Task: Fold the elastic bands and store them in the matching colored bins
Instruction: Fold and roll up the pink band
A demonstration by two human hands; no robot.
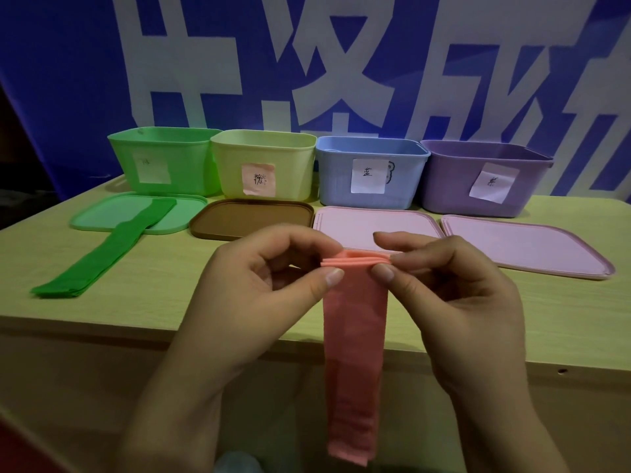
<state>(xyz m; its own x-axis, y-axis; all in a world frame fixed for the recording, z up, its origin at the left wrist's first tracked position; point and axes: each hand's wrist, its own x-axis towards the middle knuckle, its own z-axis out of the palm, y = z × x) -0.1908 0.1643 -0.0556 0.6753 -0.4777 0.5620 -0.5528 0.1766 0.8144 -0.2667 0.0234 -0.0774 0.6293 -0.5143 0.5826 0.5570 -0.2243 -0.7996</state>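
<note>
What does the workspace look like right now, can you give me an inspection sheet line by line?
Surface: pale wooden table, bare near its front edge.
Job's things: pink band partly folded, its tail hanging down; green band lying across the green lid; green bin, yellow bin, blue bin and purple bin open in a row, each labelled.
Clutter: brown lid and two pink lids.
Grippers: left hand and right hand pinch the band's folded top.
Cables: nothing seen.
Surroundings: blue banner with white characters.
</note>
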